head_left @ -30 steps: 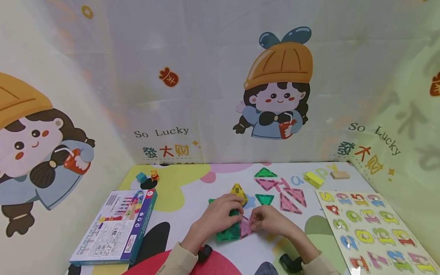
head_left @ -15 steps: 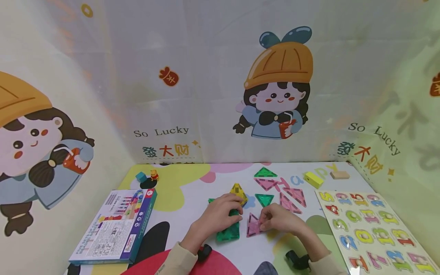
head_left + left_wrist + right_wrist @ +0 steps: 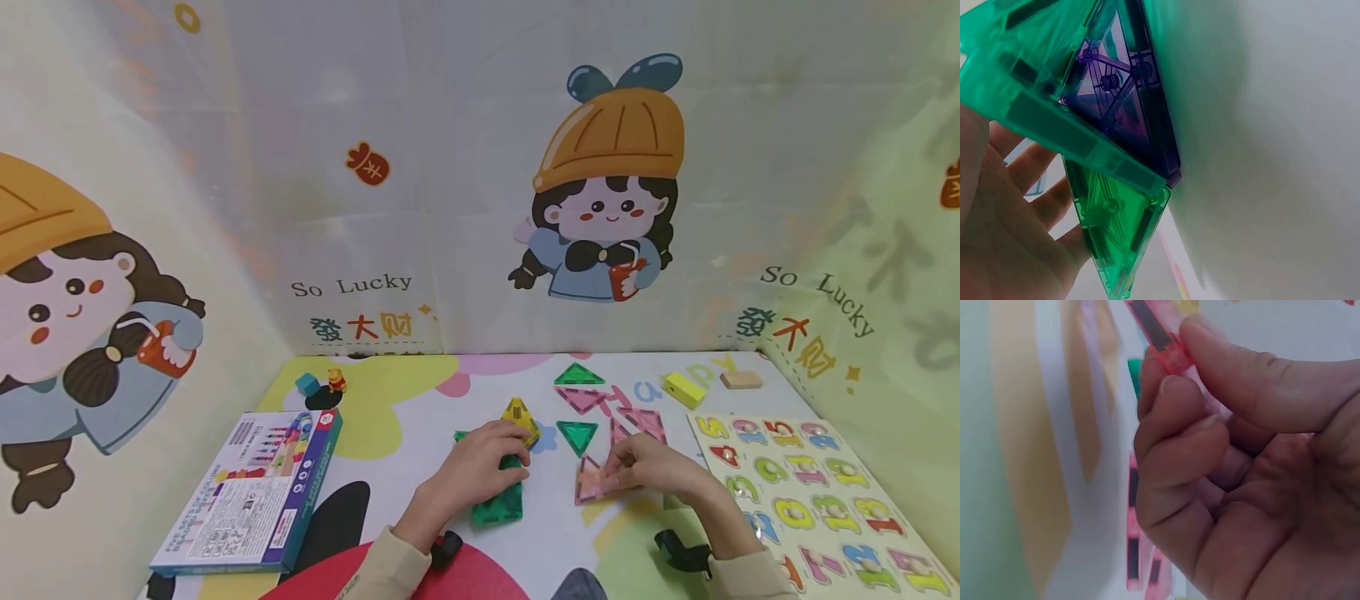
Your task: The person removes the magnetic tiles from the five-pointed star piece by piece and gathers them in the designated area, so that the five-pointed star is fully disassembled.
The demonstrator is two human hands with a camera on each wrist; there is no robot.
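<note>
My left hand (image 3: 476, 462) holds a structure of translucent magnetic tiles, with a green tile (image 3: 501, 507) showing under its palm. In the left wrist view its fingers lie behind a green triangle tile (image 3: 1113, 219), and a purple triangle tile (image 3: 1116, 87) stands beside it. A yellow tile piece (image 3: 520, 417) is at my left fingertips. My right hand (image 3: 651, 465) pinches a pink triangle tile (image 3: 588, 483) between thumb and fingers; the right wrist view shows that tile's edge (image 3: 1160, 337). Part of it is hidden by the fingers.
Loose green triangles (image 3: 577, 435) and pink triangles (image 3: 643, 423) lie beyond the right hand. A number puzzle board (image 3: 825, 492) is on the right, a boxed toy (image 3: 247, 492) on the left. Yellow (image 3: 682, 390) and wooden blocks (image 3: 741, 380) lie at the back right.
My right hand has pulled the pink tile away from the green structure and carried it right, towards the loose pink triangles. The left hand has stayed in place on the structure.
</note>
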